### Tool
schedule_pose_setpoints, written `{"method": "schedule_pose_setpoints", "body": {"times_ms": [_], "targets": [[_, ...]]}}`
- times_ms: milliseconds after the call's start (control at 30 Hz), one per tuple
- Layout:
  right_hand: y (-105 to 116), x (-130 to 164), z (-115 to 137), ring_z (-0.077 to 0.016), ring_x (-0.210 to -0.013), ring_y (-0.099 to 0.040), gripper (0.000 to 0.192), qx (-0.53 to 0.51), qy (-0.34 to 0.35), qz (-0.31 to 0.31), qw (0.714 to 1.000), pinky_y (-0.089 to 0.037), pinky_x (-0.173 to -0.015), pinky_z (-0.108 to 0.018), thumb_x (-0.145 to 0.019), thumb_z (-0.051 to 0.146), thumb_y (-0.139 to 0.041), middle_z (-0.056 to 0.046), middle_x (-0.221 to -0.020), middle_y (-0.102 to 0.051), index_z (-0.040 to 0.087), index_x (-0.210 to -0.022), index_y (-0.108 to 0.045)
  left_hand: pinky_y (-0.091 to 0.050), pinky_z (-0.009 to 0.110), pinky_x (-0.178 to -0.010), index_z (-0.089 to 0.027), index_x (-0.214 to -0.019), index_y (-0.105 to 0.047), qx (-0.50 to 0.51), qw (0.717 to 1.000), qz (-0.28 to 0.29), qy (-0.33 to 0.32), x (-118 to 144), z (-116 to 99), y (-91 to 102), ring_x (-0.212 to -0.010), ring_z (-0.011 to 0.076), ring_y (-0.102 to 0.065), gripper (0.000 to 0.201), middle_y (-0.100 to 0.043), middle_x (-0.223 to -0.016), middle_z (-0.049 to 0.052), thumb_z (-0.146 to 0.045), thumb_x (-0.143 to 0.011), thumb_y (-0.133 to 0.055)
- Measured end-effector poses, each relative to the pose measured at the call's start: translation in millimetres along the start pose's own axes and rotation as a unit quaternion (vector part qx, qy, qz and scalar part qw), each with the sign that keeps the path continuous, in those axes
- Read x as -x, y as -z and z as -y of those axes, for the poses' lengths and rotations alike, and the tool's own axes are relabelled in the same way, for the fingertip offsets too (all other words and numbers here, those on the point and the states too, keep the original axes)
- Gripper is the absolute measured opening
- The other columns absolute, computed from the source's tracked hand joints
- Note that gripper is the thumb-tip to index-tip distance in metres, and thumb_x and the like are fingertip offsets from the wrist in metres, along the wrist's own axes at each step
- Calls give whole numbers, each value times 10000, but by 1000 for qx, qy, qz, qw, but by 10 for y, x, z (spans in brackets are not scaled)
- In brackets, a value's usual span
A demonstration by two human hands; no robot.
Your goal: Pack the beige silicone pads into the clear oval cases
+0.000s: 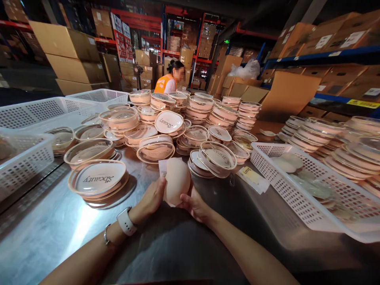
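Both my hands hold a round beige pad (177,180) upright above the metal table (59,233). My left hand (152,200), with a white watch and a bracelet on its wrist, grips the pad's left edge. My right hand (194,206) grips its lower right edge. A white slip of paper (162,167) sticks out behind the pad. Just beyond lie piles of round clear-lidded cases (218,156), some printed with a script logo (97,180).
White perforated baskets stand at the left (26,158) and the right (299,198); the right one holds several pads. More stacked cases (350,154) sit far right. A yellow label (252,176) lies on the table. A person in an orange vest (168,83) works behind, among cardboard boxes and racks.
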State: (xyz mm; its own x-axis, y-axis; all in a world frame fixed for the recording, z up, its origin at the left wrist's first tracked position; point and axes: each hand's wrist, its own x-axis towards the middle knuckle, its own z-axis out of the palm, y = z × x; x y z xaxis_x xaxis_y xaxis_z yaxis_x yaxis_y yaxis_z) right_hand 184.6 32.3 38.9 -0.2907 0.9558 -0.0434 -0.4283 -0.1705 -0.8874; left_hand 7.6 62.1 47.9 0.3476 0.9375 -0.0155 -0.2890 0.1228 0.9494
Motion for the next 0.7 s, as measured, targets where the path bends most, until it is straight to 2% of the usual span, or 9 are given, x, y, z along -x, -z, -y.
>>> {"method": "schedule_pose_setpoints", "body": {"times_ms": [100, 167, 267, 333, 400, 467, 567, 633, 700], "targets": [[17, -1, 18, -300, -1064, -681, 793, -39, 6, -6, 999, -617, -757, -424, -603, 519, -857, -89, -1290, -653, 308, -1291, -525, -434, 401, -978, -197, -990, -758, -181, 980, -3, -80, 25, -130, 16, -992, 322, -599, 386, -723, -1051, 129, -503, -758, -724], [62, -9, 41, -283, -1000, -703, 709, -53, -11, -14, 998, -614, -741, -405, -636, 594, -807, -79, -1194, -705, 283, -1229, -575, -291, 512, -1113, -223, -1188, -699, -278, 952, -42, -119, 52, -232, 72, -1266, 417, -467, 553, -640, -1290, 152, -498, -712, -760], [158, -21, 81, -260, -852, -727, 632, -38, -41, -21, 998, -604, -670, -384, -709, 726, -661, -92, -1064, -748, 242, -1114, -637, -163, 722, -1078, -170, -1370, -554, -489, 824, -240, -154, 103, -346, 236, -1442, 528, -151, 637, -419, -1505, 233, -509, -833, -614], [219, -22, 110, -259, -842, -729, 648, -3, -37, -15, 999, -597, -695, -409, -783, 780, -510, -104, -1069, -747, 234, -1106, -644, -210, 812, -957, -83, -1385, -514, -604, 717, -319, -140, 119, -371, 343, -1401, 602, -179, 623, -407, -1459, 339, -482, -907, -490], [266, -22, 138, -272, -931, -724, 698, 23, -9, -2, 1000, -587, -770, -464, -831, 811, -361, -106, -1146, -728, 254, -1155, -628, -309, 778, -922, -73, -1388, -510, -649, 692, -286, -132, 101, -361, 390, -1319, 587, -363, 588, -504, -1350, 360, -433, -924, -473], [300, -25, 163, -287, -1046, -697, 730, 12, 27, 4, 1000, -566, -838, -514, -835, 836, -295, -98, -1233, -694, 288, -1200, -609, -378, 655, -994, -163, -1417, -504, -667, 705, -182, -160, 53, -332, 369, -1272, 475, -496, 555, -564, -1340, 280, -379, -907, -534], [343, -46, 192, -300, -1109, -672, 704, -30, 64, -12, 997, -554, -872, -531, -824, 835, -362, -98, -1263, -677, 302, -1207, -617, -288, 613, -1116, -247, -1419, -515, -702, 682, -55, -198, -23, -279, 296, -1357, 413, -442, 621, -510, -1457, 202, -301, -820, -670], [372, -68, 199, -299, -1097, -678, 645, -36, 71, -31, 996, -562, -866, -519, -829, 798, -433, -93, -1224, -695, 298, -1185, -631, -220, 696, -1107, -235, -1405, -533, -732, 655, -31, -184, -57, -245, 279, -1396, 462, -369, 677, -465, -1492, 222, -218, -755, -720], [398, -89, 196, -285, -1063, -692, 579, -33, 69, -47, 996, -576, -845, -496, -833, 758, -485, -75, -1180, -715, 302, -1156, -638, -248, 707, -1085, -235, -1381, -559, -735, 657, -38, -164, -78, -227, 293, -1394, 471, -370, 655, -476, -1486, 219, -149, -747, -698]]}}
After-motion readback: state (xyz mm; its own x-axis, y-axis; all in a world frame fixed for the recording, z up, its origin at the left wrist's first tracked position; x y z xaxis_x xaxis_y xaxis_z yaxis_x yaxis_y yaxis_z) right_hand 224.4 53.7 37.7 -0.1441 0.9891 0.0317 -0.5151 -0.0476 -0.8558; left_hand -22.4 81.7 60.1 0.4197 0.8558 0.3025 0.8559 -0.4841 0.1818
